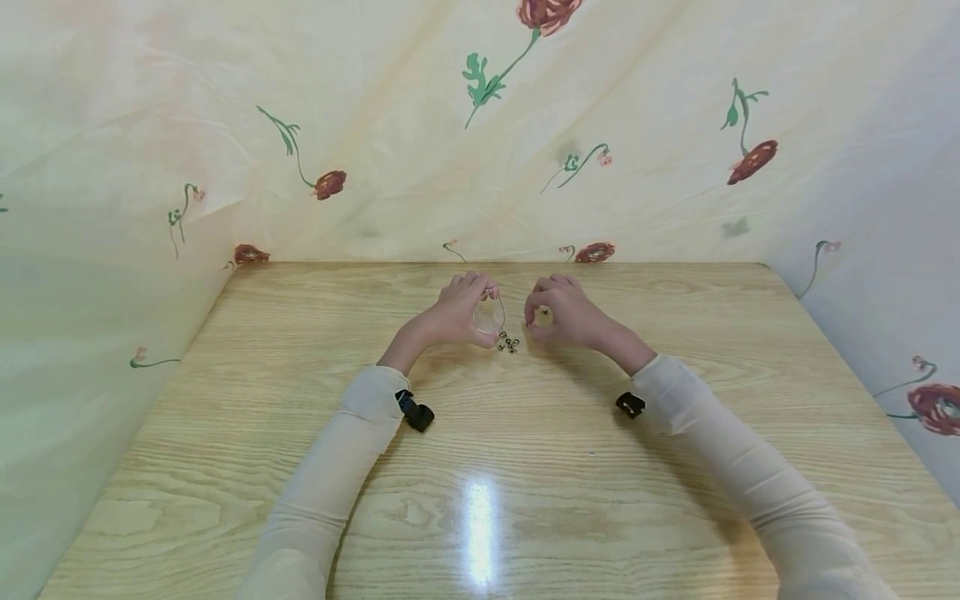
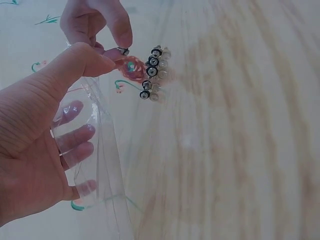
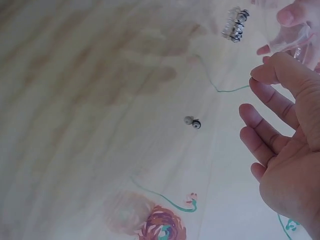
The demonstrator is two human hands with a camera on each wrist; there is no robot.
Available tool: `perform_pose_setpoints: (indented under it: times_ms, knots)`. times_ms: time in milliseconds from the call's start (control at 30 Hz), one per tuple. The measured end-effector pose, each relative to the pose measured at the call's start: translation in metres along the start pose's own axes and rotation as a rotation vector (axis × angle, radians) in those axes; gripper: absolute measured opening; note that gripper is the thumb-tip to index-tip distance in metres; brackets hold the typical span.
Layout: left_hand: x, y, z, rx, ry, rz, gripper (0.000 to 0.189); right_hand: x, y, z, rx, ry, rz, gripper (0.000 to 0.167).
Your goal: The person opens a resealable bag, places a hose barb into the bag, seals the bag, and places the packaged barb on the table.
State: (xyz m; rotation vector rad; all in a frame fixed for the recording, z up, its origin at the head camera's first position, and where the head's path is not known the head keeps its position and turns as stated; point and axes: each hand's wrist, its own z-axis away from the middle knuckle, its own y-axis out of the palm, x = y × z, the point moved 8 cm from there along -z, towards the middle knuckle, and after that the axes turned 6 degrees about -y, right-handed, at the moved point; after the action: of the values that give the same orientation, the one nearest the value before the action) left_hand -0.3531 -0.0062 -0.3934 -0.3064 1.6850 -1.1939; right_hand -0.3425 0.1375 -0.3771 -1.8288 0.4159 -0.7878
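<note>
Here — clear bag (image 2: 111, 165) in left grip (image 1: 459, 313), small parts (image 2: 152, 71) nearby

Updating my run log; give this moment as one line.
left hand: holds clear plastic bag | right hand: pinches black-and-silver piece | wood-grain table: similar pieces clustered, lone piece apart

Clear bag (image 2: 107, 150), creased, left-centre in left-wrist view. Small black-silver parts (image 2: 152, 71) clustered upper centre; pinched part (image 2: 124, 51) upper left. Stray part (image 3: 196, 124) mid-frame, right-wrist view.
</note>
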Motion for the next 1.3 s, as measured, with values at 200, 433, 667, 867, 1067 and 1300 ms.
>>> perform_pose_setpoints:
  times_ms: [200, 433, 667, 867, 1067, 1300]
  knots:
    - [0.0, 0.001, 0.0, 0.003, -0.002, -0.01, 0.057, 0.002, -0.005, -0.004, -0.032, -0.003, -0.007, 0.006]
    - [-0.001, 0.0, 0.0, 0.003, 0.002, -0.009, 0.058, 0.006, -0.011, -0.007, -0.053, 0.006, -0.047, 0.004]
    - [0.0, 0.0, -0.001, 0.002, -0.01, -0.012, 0.058, 0.008, -0.017, -0.011, -0.085, 0.009, -0.055, 0.006]
    - [0.0, -0.001, 0.0, 0.002, -0.012, -0.006, 0.057, 0.013, -0.022, -0.015, -0.123, 0.007, -0.05, 0.005]
    - [0.0, -0.002, 0.001, 0.002, -0.004, 0.003, 0.058, 0.017, -0.026, -0.019, -0.154, -0.009, -0.052, 0.006]
    - [0.001, -0.002, -0.001, 0.001, -0.011, 0.002, 0.06, 0.021, -0.03, -0.023, -0.167, -0.02, -0.083, 0.007]
